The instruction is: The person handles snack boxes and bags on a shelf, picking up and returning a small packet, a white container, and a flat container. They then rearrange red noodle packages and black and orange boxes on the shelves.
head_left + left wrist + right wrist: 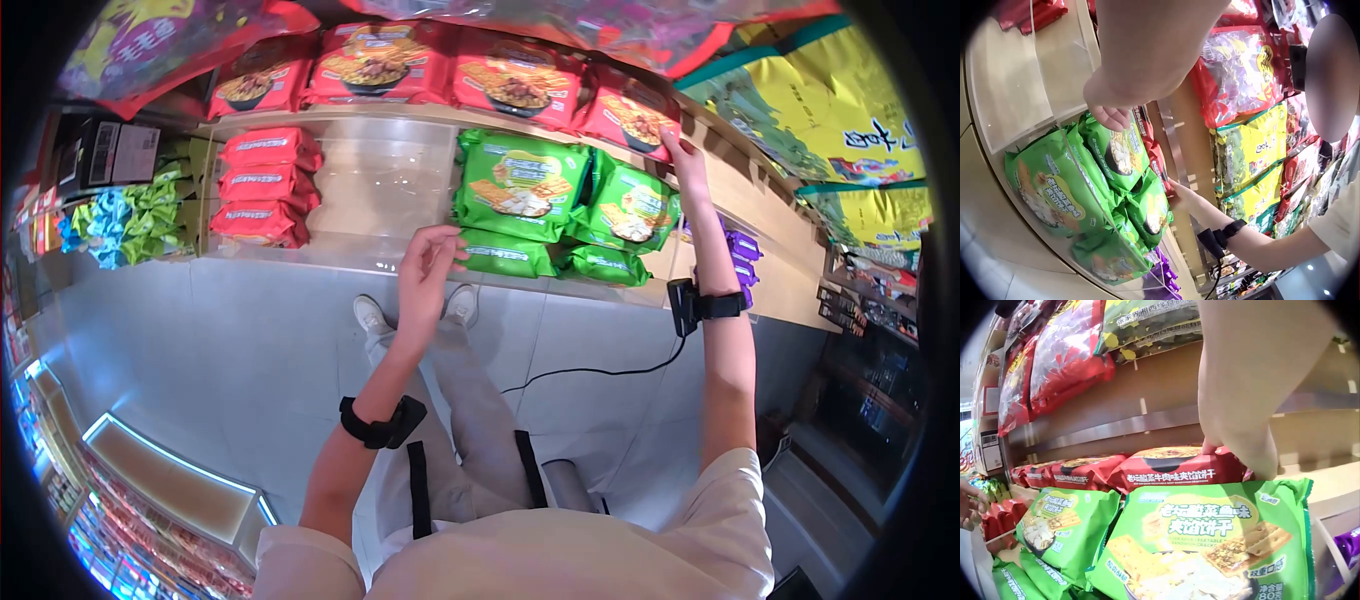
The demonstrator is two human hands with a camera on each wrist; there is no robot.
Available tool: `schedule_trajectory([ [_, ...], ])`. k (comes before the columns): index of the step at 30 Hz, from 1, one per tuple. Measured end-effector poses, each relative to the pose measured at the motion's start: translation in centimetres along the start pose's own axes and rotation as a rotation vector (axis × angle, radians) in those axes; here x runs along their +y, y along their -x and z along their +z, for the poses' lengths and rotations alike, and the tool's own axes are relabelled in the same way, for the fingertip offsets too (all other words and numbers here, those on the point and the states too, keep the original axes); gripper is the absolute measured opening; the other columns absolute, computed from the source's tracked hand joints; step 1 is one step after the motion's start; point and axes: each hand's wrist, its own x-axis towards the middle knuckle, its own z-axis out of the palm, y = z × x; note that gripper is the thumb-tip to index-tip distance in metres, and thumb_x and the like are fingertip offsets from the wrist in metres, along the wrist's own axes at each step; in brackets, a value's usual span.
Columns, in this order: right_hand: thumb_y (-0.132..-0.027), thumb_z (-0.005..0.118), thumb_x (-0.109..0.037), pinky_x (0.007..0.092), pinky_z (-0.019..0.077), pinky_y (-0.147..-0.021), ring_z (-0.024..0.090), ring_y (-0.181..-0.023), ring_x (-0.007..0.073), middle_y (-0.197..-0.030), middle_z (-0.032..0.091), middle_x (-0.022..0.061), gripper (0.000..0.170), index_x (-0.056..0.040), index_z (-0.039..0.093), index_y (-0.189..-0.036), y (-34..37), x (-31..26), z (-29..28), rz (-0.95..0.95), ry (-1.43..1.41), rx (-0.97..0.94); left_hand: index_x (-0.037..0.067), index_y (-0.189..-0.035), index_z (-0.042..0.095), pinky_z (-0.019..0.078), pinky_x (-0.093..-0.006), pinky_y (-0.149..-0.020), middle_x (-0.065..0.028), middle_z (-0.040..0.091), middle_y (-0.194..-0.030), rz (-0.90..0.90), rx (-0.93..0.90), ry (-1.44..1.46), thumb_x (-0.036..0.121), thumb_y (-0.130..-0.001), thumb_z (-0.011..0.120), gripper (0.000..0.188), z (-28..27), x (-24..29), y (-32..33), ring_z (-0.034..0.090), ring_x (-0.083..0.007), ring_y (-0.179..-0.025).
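My right hand (686, 165) is at the right end of the back row, its fingers on the edge of a red cracker pack (632, 112). In the right wrist view a fingertip rests on that red pack (1175, 467), just behind a large green pack (1210, 540); the rest of the hand's grip is hidden. My left hand (430, 262) hovers by the shelf's front edge, left of the green packs (520, 188), with loosely bent fingers and nothing in them. The left wrist view shows the left hand (1110, 103) over the green packs (1116, 153).
Small red packs (265, 185) are stacked at the shelf's left. A transparent divider (1060, 119) stands beside the green packs. Purple packs (742, 258) lie at the right. Large yellow bags (830, 110) hang above right. A cable (590, 371) trails from the right wrist.
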Motion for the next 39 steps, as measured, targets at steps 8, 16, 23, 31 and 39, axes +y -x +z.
schedule_trajectory([
  [8,-0.087,0.061,-0.023,0.0284,0.043,-0.079,0.054,-0.086,0.0138,-0.091,0.056,0.0084,0.034,0.0022,0.052,-0.107,5.8,-1.9,3.2,-0.508,0.041,0.43,0.002,-0.103,0.055,0.0474,-0.0259,-0.071,-0.0067,0.059,-0.091,0.03,0.097,0.029,0.009,-0.091,0.046,0.016,-4.1,0.1,0.9,0.057,-0.013,-0.08],
  [16,-0.088,0.053,-0.005,0.0256,0.0459,-0.074,0.057,-0.084,0.0119,-0.095,0.061,0.0049,0.012,-0.0025,0.057,-0.099,20.1,-6.6,18.2,-0.563,0.0,-0.301,0.002,-0.101,0.055,0.0472,-0.0257,-0.07,-0.0061,0.059,-0.088,-0.008,0.319,0.026,0.01,-0.093,0.045,0.016,-12.2,0.5,2.7,0.057,-0.0126,-0.079],
  [23,-0.082,0.061,-0.018,0.0361,0.0464,-0.079,0.058,-0.093,0.0273,-0.098,0.06,0.0136,0.03,0.0002,0.054,-0.105,26.5,-9.6,32.9,-0.683,0.191,-0.73,0.001,-0.099,0.056,0.0474,-0.025,-0.066,-0.0058,0.059,-0.086,0.036,0.354,0.034,0.01,-0.094,0.046,0.014,-17.4,2.0,3.4,0.056,-0.0117,-0.076],
  [31,-0.075,0.065,-0.021,0.0411,0.0433,-0.088,0.051,-0.102,0.0372,-0.109,0.051,0.0246,0.05,0.0067,0.046,-0.113,25.5,-10.9,43.3,-0.801,0.659,-0.723,0.001,-0.1,0.056,0.0473,-0.027,-0.07,-0.0068,0.058,-0.089,0.013,0.387,0.064,0.014,-0.094,0.045,0.018,-23.2,3.7,4.6,0.056,-0.0133,-0.08],
  [39,-0.071,0.071,-0.026,0.0404,0.0442,-0.089,0.05,-0.107,0.0368,-0.11,0.052,0.0235,0.063,0.0054,0.043,-0.117,26.5,-10.9,47.0,-0.799,1.014,-0.699,0.001,-0.099,0.057,0.0474,-0.0261,-0.07,-0.0064,0.059,-0.088,-0.014,0.481,0.075,0.015,-0.094,0.047,0.018,-29.8,3.1,6.3,0.056,-0.013,-0.079],
])
